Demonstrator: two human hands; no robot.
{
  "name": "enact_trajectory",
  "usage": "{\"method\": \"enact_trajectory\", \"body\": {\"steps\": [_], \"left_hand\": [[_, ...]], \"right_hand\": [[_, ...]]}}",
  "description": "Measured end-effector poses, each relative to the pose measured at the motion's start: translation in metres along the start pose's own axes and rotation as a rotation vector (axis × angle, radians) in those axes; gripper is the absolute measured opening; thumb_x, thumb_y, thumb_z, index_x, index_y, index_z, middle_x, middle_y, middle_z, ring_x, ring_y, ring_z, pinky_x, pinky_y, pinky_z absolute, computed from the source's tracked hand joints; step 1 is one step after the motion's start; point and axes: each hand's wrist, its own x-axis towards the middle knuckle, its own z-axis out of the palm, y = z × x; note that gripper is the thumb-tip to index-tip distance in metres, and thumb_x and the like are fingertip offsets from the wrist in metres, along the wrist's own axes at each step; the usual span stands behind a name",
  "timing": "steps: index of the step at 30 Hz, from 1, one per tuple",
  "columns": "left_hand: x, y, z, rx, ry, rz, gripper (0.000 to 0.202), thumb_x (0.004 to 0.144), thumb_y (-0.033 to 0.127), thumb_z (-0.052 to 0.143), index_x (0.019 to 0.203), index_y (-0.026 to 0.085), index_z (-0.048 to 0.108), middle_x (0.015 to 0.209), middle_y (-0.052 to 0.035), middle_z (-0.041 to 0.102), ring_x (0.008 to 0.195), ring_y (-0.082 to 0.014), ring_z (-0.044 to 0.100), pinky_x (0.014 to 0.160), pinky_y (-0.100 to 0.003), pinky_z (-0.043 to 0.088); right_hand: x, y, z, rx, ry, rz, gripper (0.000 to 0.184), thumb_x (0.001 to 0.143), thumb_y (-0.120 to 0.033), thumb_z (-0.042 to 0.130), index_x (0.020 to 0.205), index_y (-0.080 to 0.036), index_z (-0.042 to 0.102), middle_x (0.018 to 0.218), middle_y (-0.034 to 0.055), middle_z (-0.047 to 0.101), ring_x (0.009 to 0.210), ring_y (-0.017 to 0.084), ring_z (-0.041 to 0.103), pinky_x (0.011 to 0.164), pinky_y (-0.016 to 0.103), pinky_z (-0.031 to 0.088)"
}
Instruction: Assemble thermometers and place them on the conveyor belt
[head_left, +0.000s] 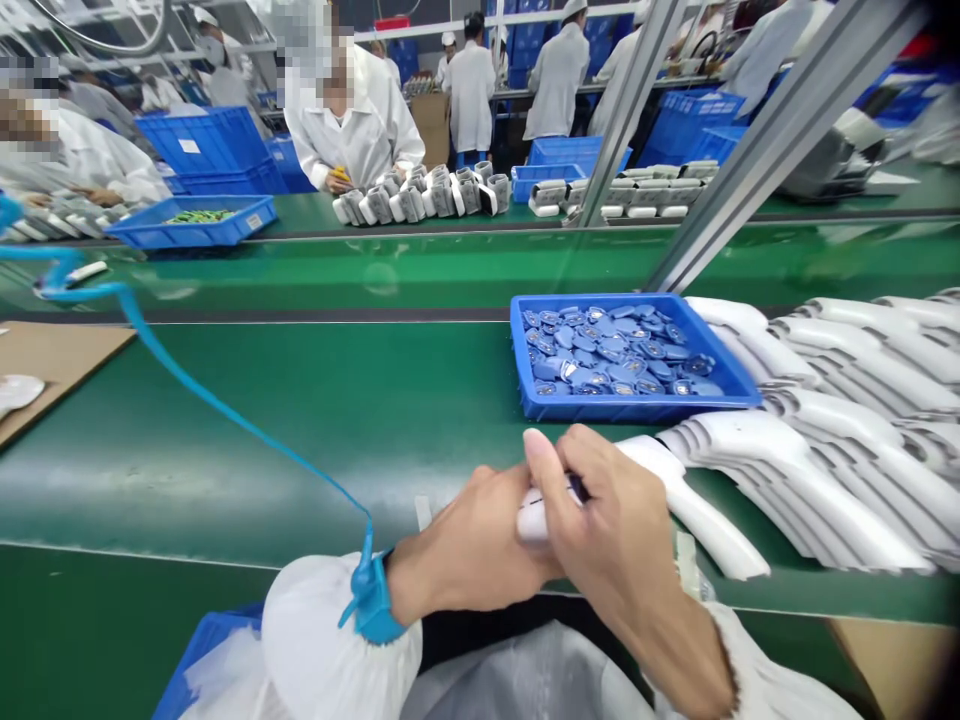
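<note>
Behind the white housing (709, 522) sits a blue tray (637, 409) beside stacked shells (825, 480).

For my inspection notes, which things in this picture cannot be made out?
Head view, white housing: its near end is hidden inside the left hand and right hand.
Head view, dark part on it: mostly covered by the right fingers.
Head view, blue pieces in the blue tray: too small to identify.
Head view, white object on the cardboard: cut by the left edge.
</note>
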Motion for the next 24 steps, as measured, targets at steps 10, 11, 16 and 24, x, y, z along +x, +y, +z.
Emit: {"method": "enact_trajectory", "body": {"steps": [10, 11, 16, 24], "left_hand": [[-0.006, -0.011, 0.02, 0.196, 0.051, 0.129, 0.03, 0.085, 0.018, 0.057, 0.112, 0.014, 0.067, 0.084, -0.0119, 0.073, 0.07, -0.0292, 0.067, 0.06, -0.038, 0.041], [-0.006, -0.012, 0.019, 0.184, 0.028, 0.145, 0.03, 0.086, 0.018, 0.056, 0.113, 0.015, 0.067, 0.084, -0.0112, 0.072, 0.07, -0.0283, 0.067, 0.06, -0.037, 0.041], [-0.005, -0.017, 0.024, 0.35, 0.03, 0.135, 0.032, 0.085, 0.024, 0.057, 0.114, 0.012, 0.065, 0.087, -0.0135, 0.074, 0.072, -0.0333, 0.07, 0.061, -0.04, 0.044], [-0.006, -0.011, 0.006, 0.078, 0.04, 0.008, 0.028, 0.085, 0.04, 0.072, 0.101, 0.019, 0.063, 0.09, -0.0057, 0.074, 0.074, -0.0219, 0.067, 0.059, -0.03, 0.039]], "right_hand": [[-0.011, -0.004, 0.001, -0.073, 0.122, -0.098, 0.047, 0.1, -0.019, 0.056, 0.058, -0.016, 0.035, 0.056, -0.0036, 0.035, 0.052, 0.005, 0.032, 0.053, 0.028, 0.024], [-0.011, -0.005, 0.0, -0.096, 0.102, -0.078, 0.047, 0.101, -0.022, 0.056, 0.059, -0.016, 0.036, 0.056, -0.0033, 0.037, 0.053, 0.006, 0.033, 0.054, 0.028, 0.025], [-0.012, -0.005, 0.004, -0.123, 0.086, -0.158, 0.046, 0.101, -0.02, 0.055, 0.059, -0.017, 0.036, 0.056, -0.0025, 0.037, 0.054, 0.008, 0.033, 0.055, 0.031, 0.023], [-0.004, -0.004, -0.005, -0.044, 0.127, 0.056, 0.052, 0.105, -0.031, 0.049, 0.055, -0.017, 0.046, 0.053, -0.0019, 0.043, 0.05, 0.007, 0.04, 0.053, 0.029, 0.028]]}}
